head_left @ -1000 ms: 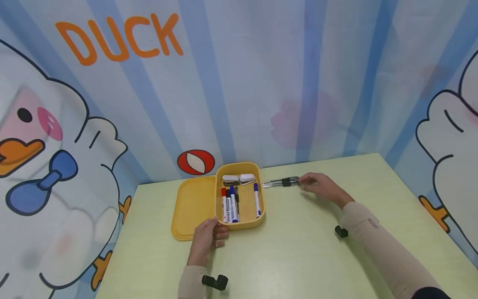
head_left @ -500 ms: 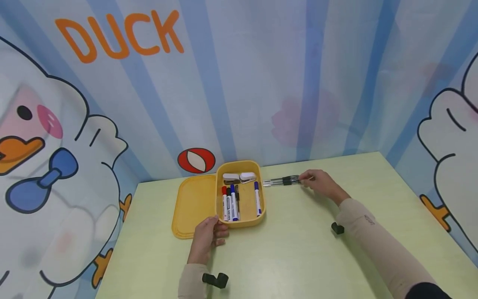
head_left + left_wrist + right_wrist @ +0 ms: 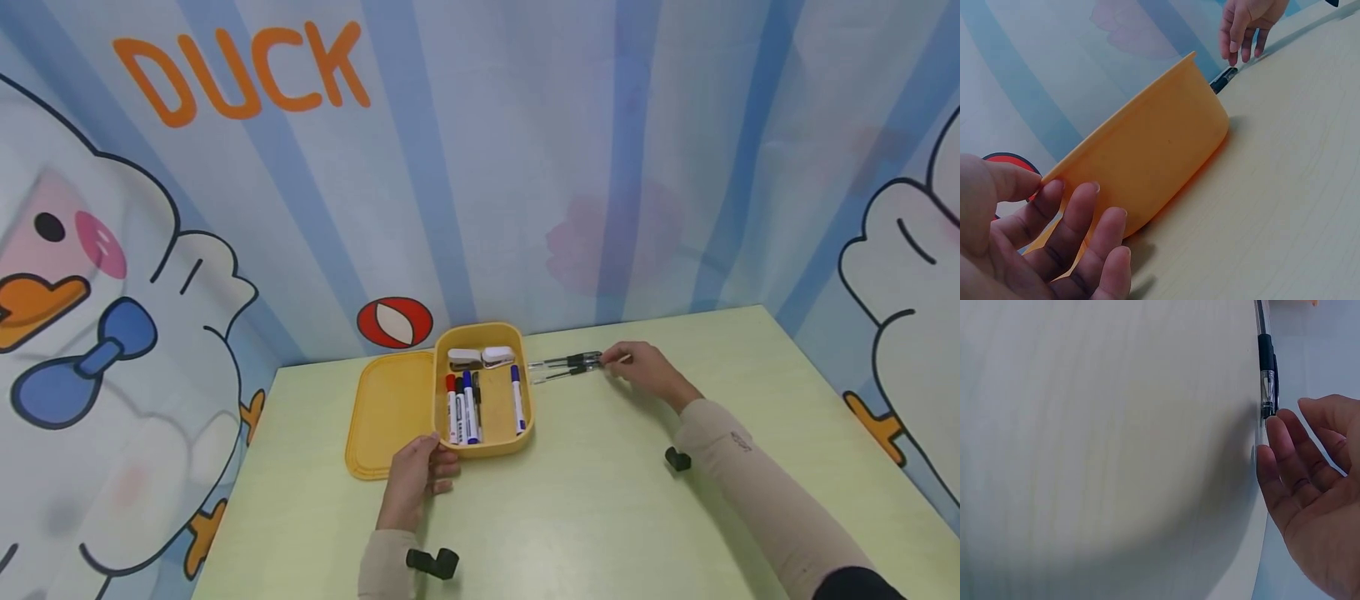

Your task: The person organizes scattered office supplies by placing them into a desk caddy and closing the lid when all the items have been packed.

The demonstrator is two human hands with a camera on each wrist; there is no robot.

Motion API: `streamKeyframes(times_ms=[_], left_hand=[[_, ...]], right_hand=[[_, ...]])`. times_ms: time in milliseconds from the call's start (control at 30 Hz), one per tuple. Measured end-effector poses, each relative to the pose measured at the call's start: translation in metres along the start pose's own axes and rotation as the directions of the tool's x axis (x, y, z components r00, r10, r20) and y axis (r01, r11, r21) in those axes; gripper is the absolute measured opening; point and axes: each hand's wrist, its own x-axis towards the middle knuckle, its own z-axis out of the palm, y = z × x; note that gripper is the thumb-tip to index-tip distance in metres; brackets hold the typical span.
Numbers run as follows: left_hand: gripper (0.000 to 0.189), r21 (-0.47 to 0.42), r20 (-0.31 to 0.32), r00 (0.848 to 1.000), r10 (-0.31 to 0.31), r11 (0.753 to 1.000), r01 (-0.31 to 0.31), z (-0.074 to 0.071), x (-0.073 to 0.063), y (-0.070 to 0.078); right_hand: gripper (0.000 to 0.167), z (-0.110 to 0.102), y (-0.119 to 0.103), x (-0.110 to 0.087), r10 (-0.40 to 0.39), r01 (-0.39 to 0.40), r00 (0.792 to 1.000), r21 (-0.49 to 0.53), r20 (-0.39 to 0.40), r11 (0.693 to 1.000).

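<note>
At the near left corner of a yellow box (image 3: 504, 450), my left hand (image 3: 415, 479) pinches the rim between thumb and index finger; the left wrist view shows its other fingers loosely bent. The box holds several markers (image 3: 470, 412) and two white staplers (image 3: 480, 358). Right of it, clear pens with black grips (image 3: 573, 362) lie on the table, one pen (image 3: 562, 375) slanting away from the rest. My right hand (image 3: 1310, 481) touches the capped ends with its fingertips, its thumb standing apart from them.
A yellow lid (image 3: 386, 417) lies flat on the table left of the box, partly beneath or against it. The pale table (image 3: 585, 500) ends at a curtain (image 3: 510, 167) with duck pictures.
One pen has come apart from the others, swinging toward the near side. My right hand moved slightly left, then stayed at the pens' ends. My left hand stays on the box.
</note>
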Motion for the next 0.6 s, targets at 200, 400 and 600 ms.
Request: streamKeyframes(times_ms=[200,400,600], left_hand=[[0.036,-0.007,0.004,1.000,0.002,1.000,-0.002,-0.0003,0.0006,-0.0007],[0.036,-0.006,0.002,1.000,0.003,1.000,-0.003,0.0004,0.0002,-0.0008],[0.036,-0.007,0.001,1.000,0.001,1.000,-0.001,-0.0001,0.0002,-0.0010]], right_hand=[[0.026,0.0002,-0.0030,-0.0002,-0.005,0.005,1.000,0.001,-0.003,1.000],[0.024,0.0034,-0.0029,-0.0020,-0.018,0.018,1.000,-0.005,0.008,1.000],[0.020,0.0089,-0.0012,-0.0004,-0.031,0.032,0.999,-0.023,0.020,0.999]])
